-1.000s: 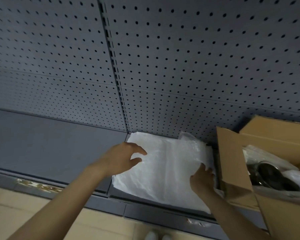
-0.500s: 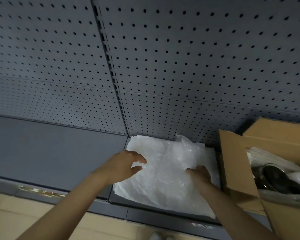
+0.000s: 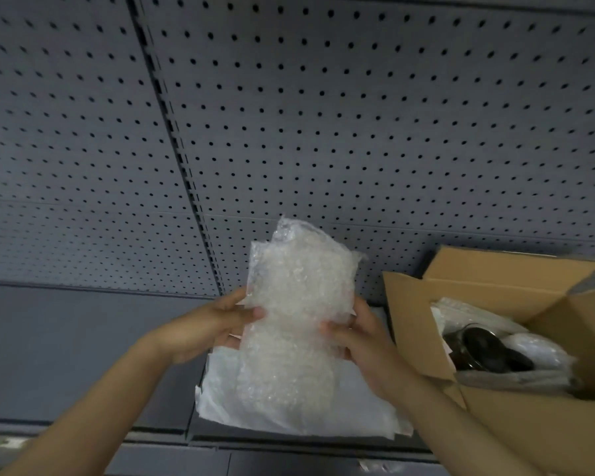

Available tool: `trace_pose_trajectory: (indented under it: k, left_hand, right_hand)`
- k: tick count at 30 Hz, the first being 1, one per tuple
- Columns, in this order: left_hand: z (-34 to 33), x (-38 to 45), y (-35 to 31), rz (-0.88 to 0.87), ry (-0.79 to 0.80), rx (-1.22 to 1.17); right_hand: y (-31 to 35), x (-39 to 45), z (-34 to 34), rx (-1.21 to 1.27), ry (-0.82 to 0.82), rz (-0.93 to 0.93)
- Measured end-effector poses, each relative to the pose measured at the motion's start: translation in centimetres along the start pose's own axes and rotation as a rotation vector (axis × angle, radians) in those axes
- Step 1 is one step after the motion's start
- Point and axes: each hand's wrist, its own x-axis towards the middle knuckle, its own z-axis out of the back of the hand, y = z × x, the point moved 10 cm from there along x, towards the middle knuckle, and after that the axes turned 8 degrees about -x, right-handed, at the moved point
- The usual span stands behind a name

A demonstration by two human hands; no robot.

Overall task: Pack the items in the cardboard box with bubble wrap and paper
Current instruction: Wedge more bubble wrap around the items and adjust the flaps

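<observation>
A folded piece of clear bubble wrap (image 3: 299,304) is held upright above the shelf between both hands. My left hand (image 3: 207,329) grips its left edge and my right hand (image 3: 354,341) grips its right edge. Under it, white paper sheets (image 3: 358,403) lie flat on the grey shelf. At the right stands an open cardboard box (image 3: 416,324) with its flaps up. Inside the box a dark round item (image 3: 485,348) rests among more bubble wrap (image 3: 536,350).
A grey pegboard wall (image 3: 323,115) rises behind the shelf (image 3: 66,345), with a vertical slotted rail at centre-left. The shelf's front edge runs along the bottom, with tan floor at lower left.
Both hands have lifted a piece of bubble wrap off the stack on the shelf and now hold it upright; before, they were pressed on the flat sheets.
</observation>
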Motion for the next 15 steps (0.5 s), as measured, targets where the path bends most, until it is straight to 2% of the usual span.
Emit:
trace_pose_trajectory:
  k: [3, 6, 9, 15]
  left_hand:
    - [-3.9, -0.6, -3.5, -0.123, 0.139, -0.161]
    - [-6.3, 0.0, -5.5, -0.194, 0.212, -0.199]
    - [-8.3, 1.1, -6.1, -0.189, 0.228, -0.244]
    - [-15.9, 2.5, -7.0, -0.161, 0.420, -0.271]
  right_hand:
    - [2.7, -1.8, 1.6, 0.017, -0.021, 0.061]
    - [4.0, -3.5, 4.0, 0.059, -0.087, 0.102]
    - [4.9, -5.0, 6.7, 0.103, -0.164, 0.156]
    - [6.4, -7.9, 11.9, 0.008, -0.197, 0.402]
